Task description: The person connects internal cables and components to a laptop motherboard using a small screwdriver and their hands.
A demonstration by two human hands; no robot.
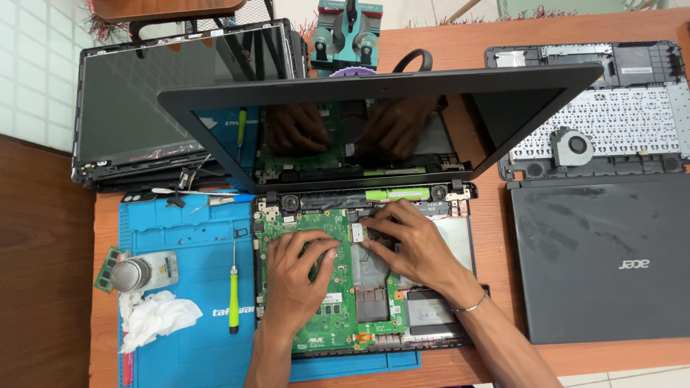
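An opened laptop base sits in front of me with its green motherboard (338, 302) bare and its black screen (374, 122) tilted up behind. My left hand (298, 276) lies flat on the left half of the board, fingers spread and pressing down. My right hand (413, 244) rests on the board's upper middle, fingertips pinched at a small part near the silver heat plate (370, 269); what it pinches is too small to tell. A thin bracelet circles my right wrist.
A blue work mat (187, 287) lies under the laptop, carrying a green-handled screwdriver (233, 302), loose screws, white tissue (154, 316) and a metal tin (133, 273). A second bare screen panel (144, 100) leans at the back left. At the right sit a keyboard shell with fan (571, 147) and a closed grey laptop (600, 262).
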